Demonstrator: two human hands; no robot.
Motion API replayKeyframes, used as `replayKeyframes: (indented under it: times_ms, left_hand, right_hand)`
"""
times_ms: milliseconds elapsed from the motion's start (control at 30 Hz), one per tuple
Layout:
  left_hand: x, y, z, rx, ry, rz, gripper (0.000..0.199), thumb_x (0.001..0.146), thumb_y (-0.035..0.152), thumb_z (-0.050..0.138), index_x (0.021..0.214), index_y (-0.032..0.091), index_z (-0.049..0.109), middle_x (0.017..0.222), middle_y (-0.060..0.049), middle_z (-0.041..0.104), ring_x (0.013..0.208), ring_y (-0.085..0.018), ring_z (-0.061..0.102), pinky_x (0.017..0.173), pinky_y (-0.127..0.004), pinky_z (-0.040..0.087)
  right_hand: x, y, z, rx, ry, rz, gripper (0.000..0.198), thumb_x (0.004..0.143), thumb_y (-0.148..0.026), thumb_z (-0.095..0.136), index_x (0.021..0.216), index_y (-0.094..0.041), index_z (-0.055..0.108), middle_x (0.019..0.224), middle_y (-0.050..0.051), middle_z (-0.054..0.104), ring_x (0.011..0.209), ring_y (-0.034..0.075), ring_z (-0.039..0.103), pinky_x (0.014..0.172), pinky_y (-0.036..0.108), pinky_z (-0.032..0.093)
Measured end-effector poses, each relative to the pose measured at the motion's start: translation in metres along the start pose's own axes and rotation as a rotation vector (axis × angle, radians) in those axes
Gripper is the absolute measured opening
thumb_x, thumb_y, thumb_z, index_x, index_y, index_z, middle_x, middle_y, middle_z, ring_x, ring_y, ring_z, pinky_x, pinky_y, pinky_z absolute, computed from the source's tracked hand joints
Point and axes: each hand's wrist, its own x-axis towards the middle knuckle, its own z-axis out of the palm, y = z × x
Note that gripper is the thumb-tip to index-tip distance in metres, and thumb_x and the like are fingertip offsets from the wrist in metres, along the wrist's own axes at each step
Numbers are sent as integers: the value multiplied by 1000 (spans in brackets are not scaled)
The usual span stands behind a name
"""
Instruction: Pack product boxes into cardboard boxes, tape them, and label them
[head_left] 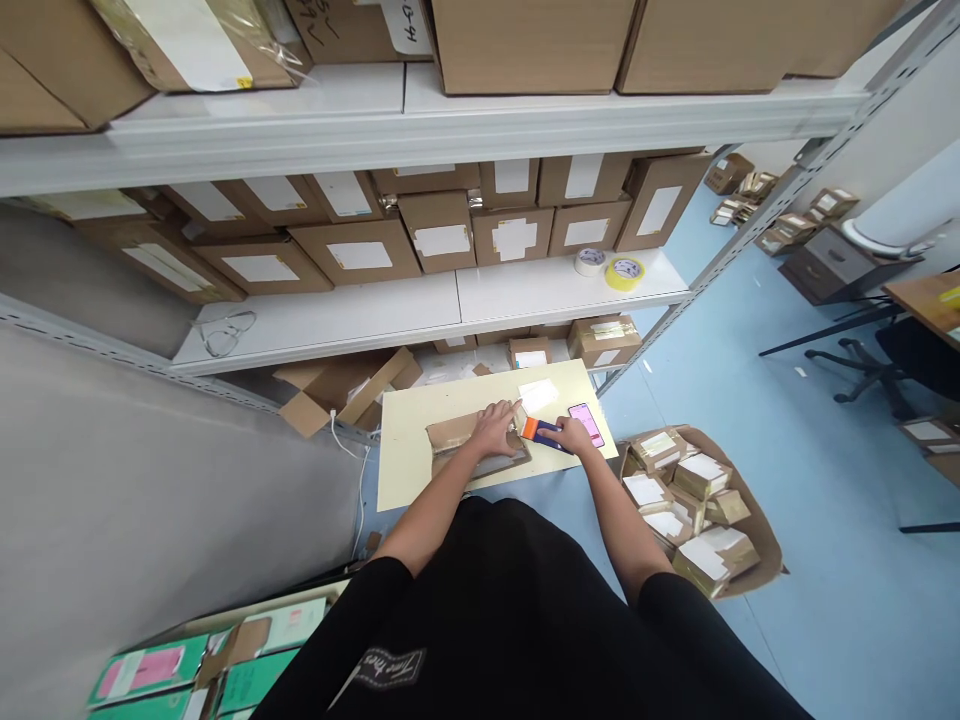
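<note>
My left hand [493,430] rests over the right end of a shallow brown cardboard box [448,432], its fingers spread. The box lies open on a cream tabletop [405,478]; part of its right side is hidden under the hand. In my right hand [573,437] is a hand tool with an orange head [530,428] and a dark blue handle. Its exact kind cannot be made out. The orange end points left, close to the box and my left hand. White paper [538,396] lies just beyond the tool, and a phone with a pink screen [592,420] sits by my right hand.
Shelving [337,318] with labelled cartons stands ahead, bearing white tape [590,261] and yellow tape [624,273]. An open carton [319,385] is at the table's left. To the right, a large carton [765,545] holds several small boxes. Green boxes [259,683] stand lower left.
</note>
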Motion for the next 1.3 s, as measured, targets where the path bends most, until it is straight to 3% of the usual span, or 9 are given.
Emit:
replayKeyframes:
  times_ms: [133, 267, 400, 533, 800, 933, 1100, 1200, 1300]
  left_hand:
    - [1, 4, -27, -100, 91, 144, 138, 62, 57, 87, 168, 30, 3, 171, -14, 18, 156, -41, 18, 125, -50, 20]
    - [5, 4, -46, -160, 90, 175, 144, 62, 54, 88, 168, 24, -4, 174, -15, 9, 159, -40, 6, 128, -50, 15]
    - [0, -8, -56, -218, 56, 162, 140, 61, 42, 90, 168, 25, 2, 173, -13, 15, 160, -37, 11, 129, -48, 20]
    - [-21, -32, -63, -280, 58, 143, 142, 59, 38, 91, 168, 26, 1, 174, -12, 12, 160, -35, 12, 128, -45, 23]
    - [-83, -102, -52, -452, 74, -125, 147, 58, 29, 89, 167, 24, -11, 175, -15, 4, 160, -33, 15, 127, -43, 24]
    - [-120, -121, -30, -659, 78, -303, 131, 69, 22, 78, 167, 28, -8, 171, -17, 22, 156, -30, 29, 118, -45, 38]
    - [-136, -122, -18, -754, 186, -426, 91, 87, 25, 59, 168, 28, 16, 164, -11, 42, 147, -24, 47, 111, -39, 46]
    - [-120, -119, -20, -698, 330, -608, 60, 99, 41, 46, 156, 21, 47, 148, -10, 61, 132, -25, 62, 106, -39, 51]
    - [-99, -113, -21, -590, 382, -687, 56, 103, 52, 38, 136, 17, 68, 130, -11, 74, 121, -28, 69, 101, -39, 53]
  right_hand:
    - [-5, 1, -36, -3, 107, -56, 53, 85, -75, 63, 77, -23, 65, 76, 4, 72, 74, 20, 65, 60, 26, 33]
    - [-8, -12, -62, -42, 201, -65, 54, 83, -77, 63, 78, -23, 66, 80, 6, 74, 78, 21, 66, 60, 27, 33]
    - [-9, -37, -66, -79, 152, -28, 56, 81, -79, 64, 80, -23, 68, 83, 8, 75, 79, 22, 67, 59, 27, 32]
    - [-10, -71, -62, -89, 94, -48, 59, 82, -81, 62, 83, -23, 69, 85, 8, 76, 81, 23, 69, 60, 27, 35]
    - [4, -170, -45, -208, -4, -149, 68, 83, -85, 57, 96, -20, 74, 105, 15, 77, 100, 29, 72, 76, 31, 49]
    - [15, -219, -34, -241, -81, -178, 70, 80, -80, 63, 106, -16, 75, 111, 19, 76, 105, 32, 71, 81, 33, 52]
    - [24, -261, -17, -298, -165, -229, 62, 83, -69, 68, 111, -15, 74, 114, 20, 76, 105, 32, 72, 86, 36, 52]
    - [26, -272, -10, -324, -183, -254, 65, 82, -71, 68, 112, -14, 74, 114, 21, 75, 106, 34, 72, 86, 39, 52]
    - [28, -273, -9, -334, -204, -241, 69, 79, -73, 70, 112, -13, 74, 112, 22, 76, 103, 36, 73, 84, 40, 53]
